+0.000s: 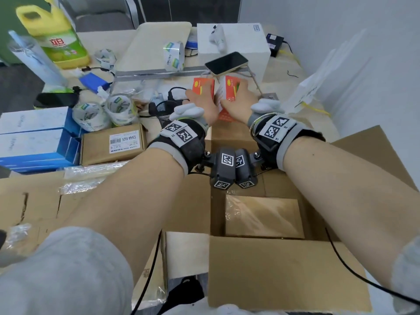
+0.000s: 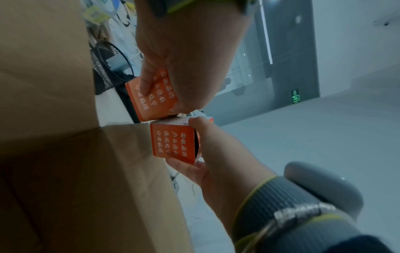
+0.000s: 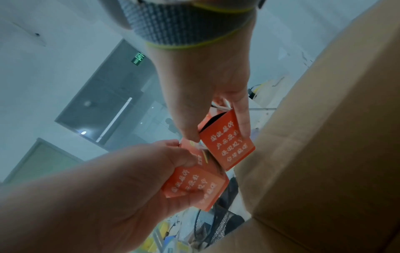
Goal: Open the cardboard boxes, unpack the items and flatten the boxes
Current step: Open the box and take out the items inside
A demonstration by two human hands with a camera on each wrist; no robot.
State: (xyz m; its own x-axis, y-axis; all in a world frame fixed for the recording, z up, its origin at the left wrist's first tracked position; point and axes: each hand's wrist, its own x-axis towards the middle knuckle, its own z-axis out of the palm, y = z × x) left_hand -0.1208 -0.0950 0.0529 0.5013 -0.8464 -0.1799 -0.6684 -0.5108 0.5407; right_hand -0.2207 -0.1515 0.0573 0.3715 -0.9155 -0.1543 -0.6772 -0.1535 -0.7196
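Orange printed cartons (image 1: 203, 87), one gripped in each hand (image 1: 204, 105), should be set upright at twelve o'clock of the open brown cardboard box (image 1: 284, 264) before letting go.

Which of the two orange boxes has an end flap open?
The one in the right hand: orange box shows a dark gap at its end; the left hand's looks closed.

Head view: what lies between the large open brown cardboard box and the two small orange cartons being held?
Only the wrists: left hand and right hand each grip an orange carton beyond the cardboard box.

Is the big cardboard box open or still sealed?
Open. The box has its flaps spread outward, and a plastic-wrapped brown package shows inside it.
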